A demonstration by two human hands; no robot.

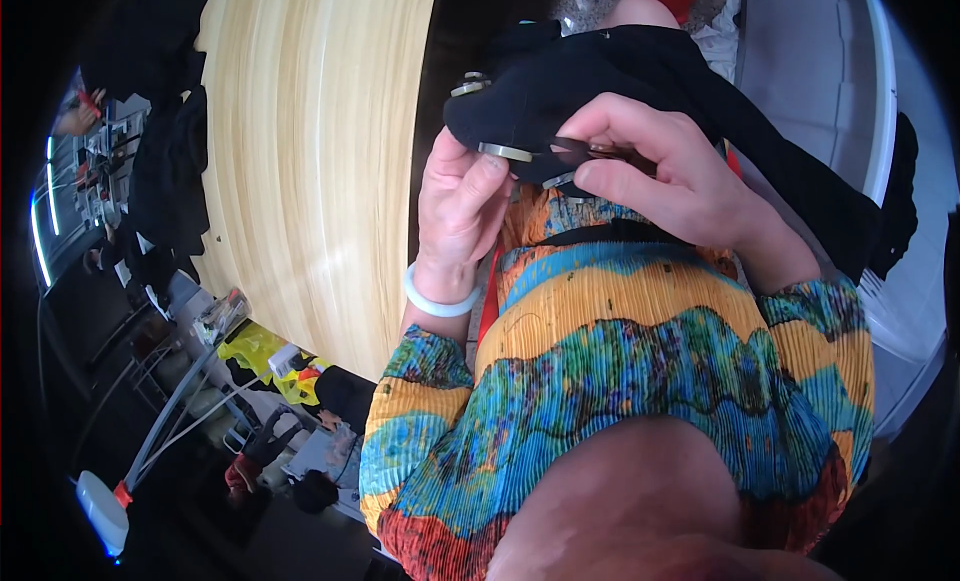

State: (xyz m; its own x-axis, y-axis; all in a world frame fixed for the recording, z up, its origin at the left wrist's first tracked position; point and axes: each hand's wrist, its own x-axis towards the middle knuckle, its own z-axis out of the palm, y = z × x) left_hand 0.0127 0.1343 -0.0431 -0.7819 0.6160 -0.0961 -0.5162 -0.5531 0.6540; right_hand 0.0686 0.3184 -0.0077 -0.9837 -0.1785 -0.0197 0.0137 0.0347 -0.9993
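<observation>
Black cloth, apparently a garment (640,71), lies over my lap and runs off to the right. My left hand (458,203) is closed on its edge, with thumb and fingers pinching beside a large pale-rimmed button (506,152). Another such button (470,84) sits on the cloth just beyond that hand. In my right hand (670,166), curled close by, is a small dark tool (572,145) that looks like thread snips, its tip near the pinched button. Below the tool, partly hidden, shows one more button (560,181).
A light wooden table (310,171) stands to my left, with dark cloth (175,171) along its far side. A yellow plastic bag (262,353) and a white lamp (103,511) are at the lower left. On the right stands a grey plastic bin (815,71). Other people sit at the lower left.
</observation>
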